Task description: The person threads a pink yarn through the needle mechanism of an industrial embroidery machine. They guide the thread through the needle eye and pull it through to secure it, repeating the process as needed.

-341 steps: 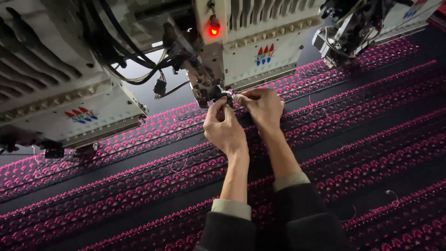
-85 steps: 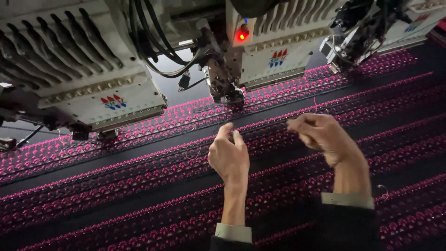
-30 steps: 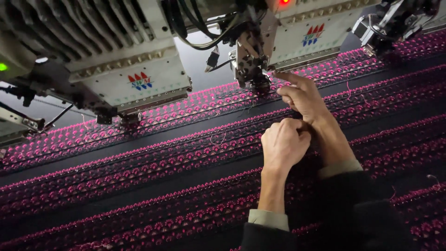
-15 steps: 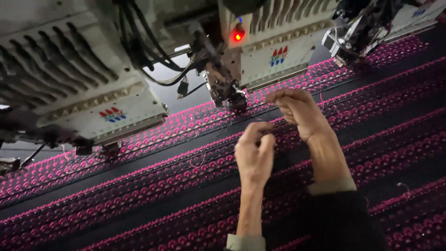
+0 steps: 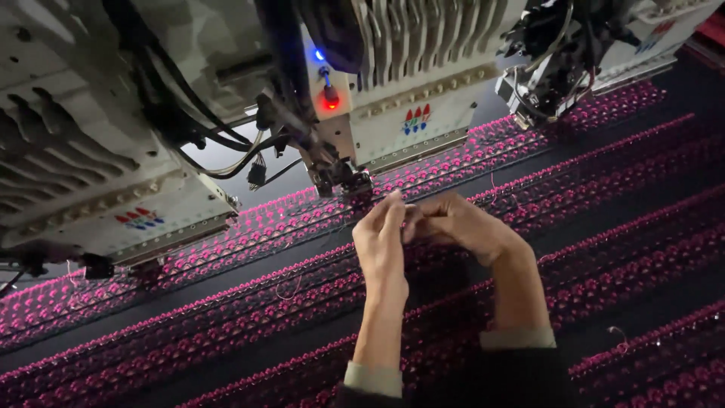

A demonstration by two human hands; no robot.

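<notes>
Now the left hand (image 5: 381, 242) is raised above the dark cloth (image 5: 226, 302), with its fingers (image 5: 394, 208) straight and close together, pointing up to the needle part (image 5: 343, 181) of the machine head (image 5: 408, 98), which is just above and a little left of the fingertips. Right beside it, the right hand (image 5: 461, 227) is curled, and its fingertips meet those of the left hand. Both seem to pinch a thin thread between them, but the thread is too fine to see clearly. Pink stitched rows (image 5: 302, 219) run under both hands. A red lamp (image 5: 330, 98) glows above the needle part.
</notes>
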